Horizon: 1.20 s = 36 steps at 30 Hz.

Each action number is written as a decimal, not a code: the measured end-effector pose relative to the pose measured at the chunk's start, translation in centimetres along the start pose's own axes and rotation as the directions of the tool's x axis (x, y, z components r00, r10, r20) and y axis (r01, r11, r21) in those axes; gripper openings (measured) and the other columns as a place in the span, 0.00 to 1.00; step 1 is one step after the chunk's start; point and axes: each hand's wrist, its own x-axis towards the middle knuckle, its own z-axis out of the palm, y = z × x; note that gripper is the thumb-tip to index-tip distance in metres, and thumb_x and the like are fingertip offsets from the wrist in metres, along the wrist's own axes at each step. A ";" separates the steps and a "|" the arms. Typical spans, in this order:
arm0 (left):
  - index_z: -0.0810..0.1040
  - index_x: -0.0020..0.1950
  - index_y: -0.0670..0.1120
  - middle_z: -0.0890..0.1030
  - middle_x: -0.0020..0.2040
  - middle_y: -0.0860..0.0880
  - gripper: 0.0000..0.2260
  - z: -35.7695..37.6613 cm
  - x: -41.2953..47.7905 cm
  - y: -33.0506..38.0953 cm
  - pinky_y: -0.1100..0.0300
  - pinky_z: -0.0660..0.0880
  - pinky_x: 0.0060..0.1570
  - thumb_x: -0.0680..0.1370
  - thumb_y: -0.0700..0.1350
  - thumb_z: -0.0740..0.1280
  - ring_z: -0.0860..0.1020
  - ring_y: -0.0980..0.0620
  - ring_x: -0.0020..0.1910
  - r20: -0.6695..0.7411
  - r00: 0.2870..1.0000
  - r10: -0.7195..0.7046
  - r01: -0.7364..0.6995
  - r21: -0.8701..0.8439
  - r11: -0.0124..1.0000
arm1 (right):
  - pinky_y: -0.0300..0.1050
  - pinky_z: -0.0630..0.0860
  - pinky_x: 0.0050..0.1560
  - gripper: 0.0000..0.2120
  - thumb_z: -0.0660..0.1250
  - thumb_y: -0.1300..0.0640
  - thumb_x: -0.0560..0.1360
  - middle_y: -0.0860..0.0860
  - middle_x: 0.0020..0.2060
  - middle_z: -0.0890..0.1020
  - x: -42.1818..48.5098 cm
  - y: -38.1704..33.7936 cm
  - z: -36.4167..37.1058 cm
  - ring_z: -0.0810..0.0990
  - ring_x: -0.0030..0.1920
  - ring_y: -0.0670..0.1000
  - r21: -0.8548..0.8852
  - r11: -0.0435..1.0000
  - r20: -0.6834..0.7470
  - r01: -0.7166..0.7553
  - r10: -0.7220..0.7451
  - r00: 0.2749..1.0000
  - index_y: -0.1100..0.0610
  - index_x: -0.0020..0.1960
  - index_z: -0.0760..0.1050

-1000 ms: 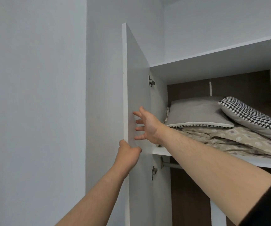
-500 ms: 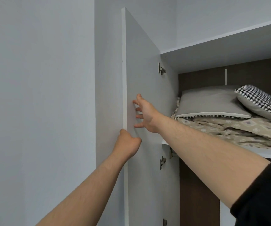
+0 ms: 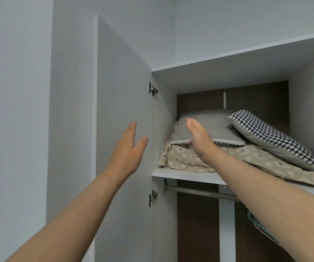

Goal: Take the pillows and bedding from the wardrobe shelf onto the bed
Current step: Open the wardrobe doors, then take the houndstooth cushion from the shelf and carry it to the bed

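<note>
On the white wardrobe shelf (image 3: 186, 175) lies folded beige patterned bedding (image 3: 186, 157). A grey pillow (image 3: 216, 127) rests on top of it, and a houndstooth pillow (image 3: 271, 138) leans across the right side. My right hand (image 3: 199, 140) is raised flat and open in front of the grey pillow's left end, holding nothing. Left of the shelf, my left hand (image 3: 129, 150) is open too, fingers up, in front of the door's inner face and apart from the bedding.
The white wardrobe door (image 3: 122, 87) stands wide open at the left, with hinges (image 3: 152, 88) on its edge. A metal hanging rail (image 3: 199, 192) runs under the shelf, with something teal (image 3: 254, 222) below it. A plain wall fills the left.
Both hands have left the door, which has swung wider open. My left hand has opened its fingers and my right hand has moved right, in front of the grey pillow.
</note>
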 end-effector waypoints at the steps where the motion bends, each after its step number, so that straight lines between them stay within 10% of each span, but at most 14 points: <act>1: 0.54 0.78 0.49 0.55 0.79 0.51 0.26 1.1 0.5 0.4 0.58 0.50 0.73 0.81 0.50 0.56 0.53 0.55 0.77 0.005 1.000 -0.002 0.002 -0.053 0.999 | 0.48 0.59 0.74 0.23 0.54 0.48 0.83 0.49 0.72 0.69 -0.1 0.4 -2.1 0.65 0.72 0.48 -0.066 0.997 -0.034 0.036 -0.039 0.999 0.56 0.75 0.64; 18: 0.57 0.78 0.46 0.59 0.78 0.50 0.24 21.9 6.3 6.8 0.63 0.52 0.68 0.82 0.48 0.55 0.57 0.54 0.76 0.068 0.997 0.025 0.001 -0.351 0.936 | 0.52 0.59 0.75 0.24 0.56 0.49 0.81 0.49 0.74 0.67 0.4 7.8 -24.0 0.64 0.73 0.49 -0.445 0.896 -0.231 0.001 -0.116 0.966 0.53 0.76 0.63; 36: 0.58 0.77 0.44 0.61 0.77 0.46 0.28 44.0 21.9 13.4 0.53 0.56 0.72 0.79 0.51 0.58 0.58 0.49 0.75 0.151 0.874 0.462 -0.385 -0.363 0.848 | 0.55 0.61 0.73 0.25 0.59 0.48 0.79 0.56 0.73 0.69 11.6 17.6 -37.4 0.66 0.73 0.54 -0.495 0.814 -0.646 -0.303 -0.112 0.755 0.55 0.74 0.65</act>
